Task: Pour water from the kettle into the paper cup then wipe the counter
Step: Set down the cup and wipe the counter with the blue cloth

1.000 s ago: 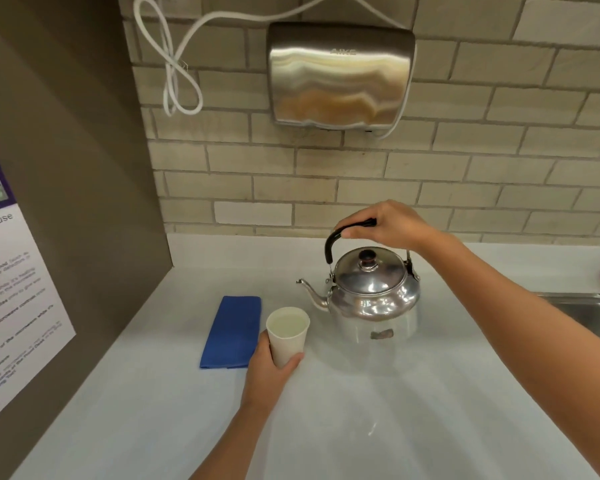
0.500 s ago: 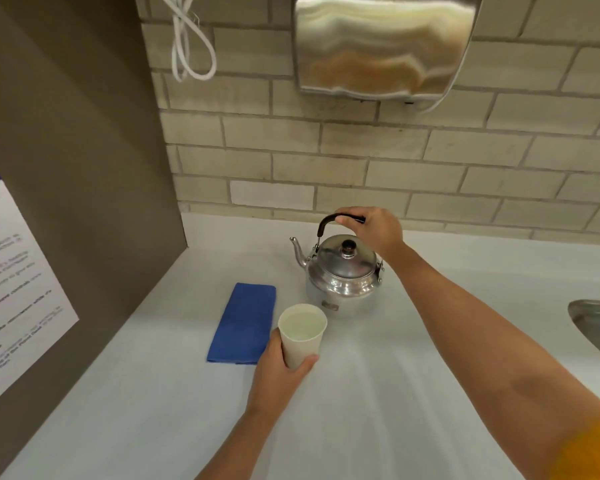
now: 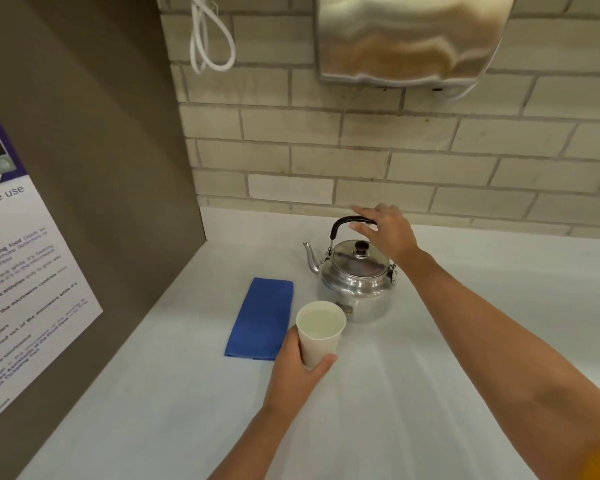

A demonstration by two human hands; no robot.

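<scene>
- Kettle: one, steel, upright on the desk near the back wall, spout pointing left.
- Right hand: fingers spread, over the black handle, gripping nothing.
- Paper cup: one, holding water, wrapped by the left hand, just in front of the kettle.
- Blue cloth: one, folded, just left of the cup.
- Step judged: pouring done; set the cup down level, clear of the cloth, then wipe.
- Hands: two.

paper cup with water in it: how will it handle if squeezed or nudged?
The paper cup looks thin-walled, so a hard squeeze by the left hand would likely buckle it. Water sits near the rim, so a nudge probably spills. The narrow base makes it apt to tip.
</scene>
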